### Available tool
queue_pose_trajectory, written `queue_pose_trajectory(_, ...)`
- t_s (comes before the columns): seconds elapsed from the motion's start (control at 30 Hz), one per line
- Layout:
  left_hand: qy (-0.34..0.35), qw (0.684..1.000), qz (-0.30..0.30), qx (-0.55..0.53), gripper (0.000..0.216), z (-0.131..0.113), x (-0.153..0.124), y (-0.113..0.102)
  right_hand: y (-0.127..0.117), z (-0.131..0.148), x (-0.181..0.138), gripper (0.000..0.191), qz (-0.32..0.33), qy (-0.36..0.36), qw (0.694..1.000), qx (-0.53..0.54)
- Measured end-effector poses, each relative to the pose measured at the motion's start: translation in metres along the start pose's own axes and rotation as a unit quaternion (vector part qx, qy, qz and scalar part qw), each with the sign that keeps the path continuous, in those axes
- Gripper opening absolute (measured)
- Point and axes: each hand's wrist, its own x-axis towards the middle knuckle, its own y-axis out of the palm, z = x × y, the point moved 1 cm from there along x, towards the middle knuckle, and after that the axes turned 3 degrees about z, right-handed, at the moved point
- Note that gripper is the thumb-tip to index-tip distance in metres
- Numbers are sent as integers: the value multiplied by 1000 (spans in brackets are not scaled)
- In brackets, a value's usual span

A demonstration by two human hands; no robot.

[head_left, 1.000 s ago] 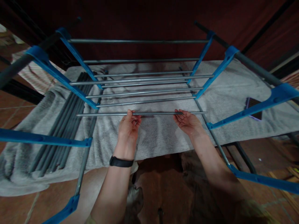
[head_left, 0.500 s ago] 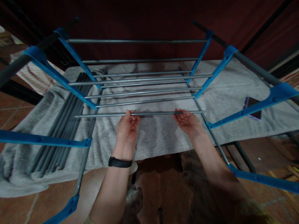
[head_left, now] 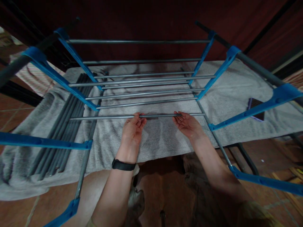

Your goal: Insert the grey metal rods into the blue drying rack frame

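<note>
A thin grey metal rod point(head_left: 158, 115) runs crosswise in front of me, above the grey towel. My left hand point(head_left: 133, 129), closed with thumb and fingers around the rod, grips it left of its middle. Right of the middle, my right hand point(head_left: 188, 125) holds the same rod from below with curled fingers. Beyond it stands a rack frame of blue plastic brackets point(head_left: 219, 67), joined by several grey crossbars point(head_left: 146, 93). The rod's left end lies over a bundle of tubes, and its right end is near the frame's right side tube point(head_left: 204, 113).
Several loose grey tubes point(head_left: 62, 126) lie side by side on the towel point(head_left: 161, 138) at the left. A dark phone-like object point(head_left: 256, 109) rests behind a blue bracket at the right. Lower blue arms point(head_left: 267, 183) jut toward me on both sides. Tiled floor shows below.
The rod has shifted a little to the left. My left hand has slid right along it, and my right hand has moved slightly left, so the hands are closer together.
</note>
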Motion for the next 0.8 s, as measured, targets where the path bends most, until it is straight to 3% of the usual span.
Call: queue_pose_trajectory(0.8, 21, 999, -30, -10, 16, -4, -2, 2, 1, 7, -2, 24, -29, 12, 999, 9)
